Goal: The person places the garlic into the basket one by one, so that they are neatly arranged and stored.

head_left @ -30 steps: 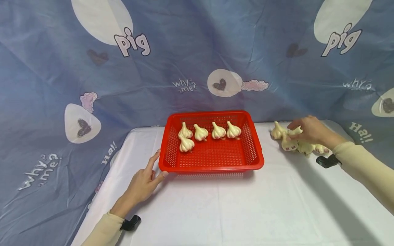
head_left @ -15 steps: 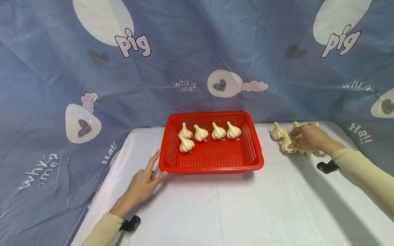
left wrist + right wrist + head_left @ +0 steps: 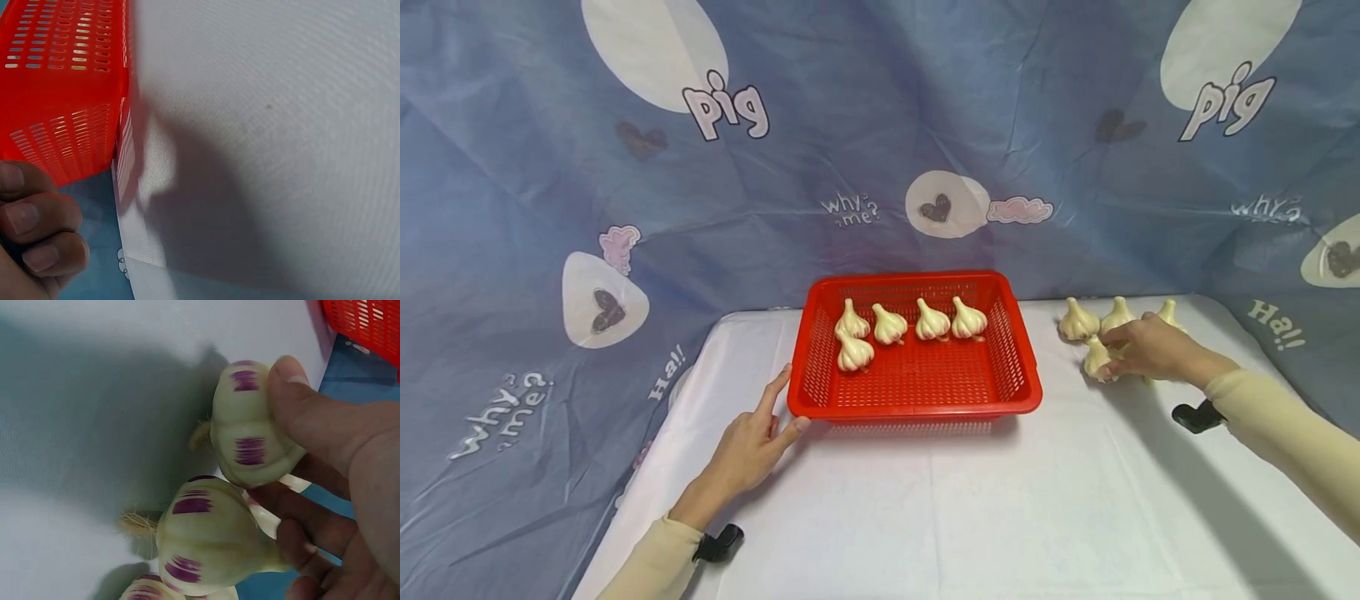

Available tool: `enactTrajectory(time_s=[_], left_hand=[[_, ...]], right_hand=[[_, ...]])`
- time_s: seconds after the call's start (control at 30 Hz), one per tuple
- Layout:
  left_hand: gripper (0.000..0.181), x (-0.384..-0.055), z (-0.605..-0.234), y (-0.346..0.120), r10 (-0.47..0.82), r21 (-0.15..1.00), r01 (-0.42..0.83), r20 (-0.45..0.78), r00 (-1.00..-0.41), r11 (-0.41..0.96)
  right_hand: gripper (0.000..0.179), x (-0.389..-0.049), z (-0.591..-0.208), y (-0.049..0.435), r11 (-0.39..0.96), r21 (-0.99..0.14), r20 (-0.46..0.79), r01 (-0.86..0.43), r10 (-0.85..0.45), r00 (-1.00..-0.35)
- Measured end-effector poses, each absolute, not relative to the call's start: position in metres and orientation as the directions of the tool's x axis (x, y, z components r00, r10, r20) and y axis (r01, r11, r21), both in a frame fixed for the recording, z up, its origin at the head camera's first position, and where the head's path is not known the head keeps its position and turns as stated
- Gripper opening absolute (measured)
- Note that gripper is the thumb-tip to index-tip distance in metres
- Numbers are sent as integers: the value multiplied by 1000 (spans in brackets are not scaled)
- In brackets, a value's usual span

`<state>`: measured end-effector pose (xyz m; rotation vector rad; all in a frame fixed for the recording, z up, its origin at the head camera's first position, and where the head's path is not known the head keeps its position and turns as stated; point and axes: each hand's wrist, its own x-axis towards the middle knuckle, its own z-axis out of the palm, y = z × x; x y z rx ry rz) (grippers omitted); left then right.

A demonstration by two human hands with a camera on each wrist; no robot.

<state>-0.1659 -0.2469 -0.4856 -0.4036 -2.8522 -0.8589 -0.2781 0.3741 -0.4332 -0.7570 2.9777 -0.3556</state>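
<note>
Several garlic bulbs lie in a bunch at the right of the table in the head view. My right hand [image 3: 1153, 348] holds one garlic bulb [image 3: 247, 419] between thumb and fingers, low over the table at the near left of that bunch. Another bulb [image 3: 203, 537] lies right beside the held one, under my other fingers. My left hand [image 3: 747, 450] is at the near left corner of a red plastic basket [image 3: 917, 412]. Its straight index finger lies along the left side and its thumb reaches the front rim. The remaining fingers [image 3: 44, 215] are bent in the left wrist view.
Inside the basket several garlic bulbs [image 3: 932, 320] lie toward the back and left. A white cloth [image 3: 910, 517] covers the table. Behind it hangs a blue printed curtain [image 3: 850, 125]. Two more bulbs [image 3: 1078, 320] stand along the back, left of my right hand.
My right hand has drawn back from over the bulbs and lowered slightly, its fingers now around the near left bulb. More bulbs behind it have come into view. The left hand and basket stay put.
</note>
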Motion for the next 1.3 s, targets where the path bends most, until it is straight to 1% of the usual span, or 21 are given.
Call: enactTrajectory(time_s=[0.03, 0.1, 0.17, 0.33, 0.47, 0.53, 0.77, 0.83, 0.93, 1.07, 1.13, 1.23, 1.3], left_hand=[[82, -166, -486, -247, 215, 523, 292, 204, -955, 801], [83, -166, -486, -247, 215, 524, 292, 203, -955, 800], [83, -166, -485, -247, 215, 527, 292, 203, -955, 798], [83, -167, -486, -248, 217, 523, 293, 203, -955, 801], [82, -167, -487, -248, 218, 519, 294, 204, -954, 802], [82, -167, -486, -248, 217, 521, 293, 204, -955, 801], [81, -167, -486, -248, 219, 524, 295, 203, -954, 799], [81, -167, -487, -248, 220, 524, 296, 202, -954, 799], [81, -167, -486, -248, 221, 526, 297, 203, -954, 797], [81, -167, -485, -248, 223, 529, 297, 201, -954, 795], [82, -167, -485, -248, 223, 529, 298, 201, -954, 795], [81, -166, -485, -248, 222, 527, 297, 202, -954, 796], [81, -166, -485, -248, 220, 523, 296, 203, -954, 799]], right_hand=[[42, -278, -433, 374, 855, -232, 4, -463, -476, -880], [35, -277, -433, 373, 851, -237, -2, -468, -482, -876], [33, -277, -432, 372, 845, -239, 3, -479, -493, -870], [37, -274, -433, 369, 831, -236, 17, -503, -514, -858], [40, -273, -432, 368, 842, -230, -9, -488, -504, -864], [44, -273, -432, 368, 848, -215, -20, -484, -499, -866], [50, -273, -434, 369, 862, -148, -25, -484, -493, -870], [54, -273, -435, 370, 860, -139, -13, -492, -498, -867], [50, -272, -437, 370, 846, -146, 17, -514, -517, -856], [47, -272, -438, 369, 825, -187, 61, -533, -531, -845], [50, -272, -439, 368, 829, -204, 66, -520, -518, -853], [65, -273, -439, 366, 845, -222, 62, -487, -486, -872], [66, -274, -439, 365, 848, -225, 68, -479, -477, -876]])
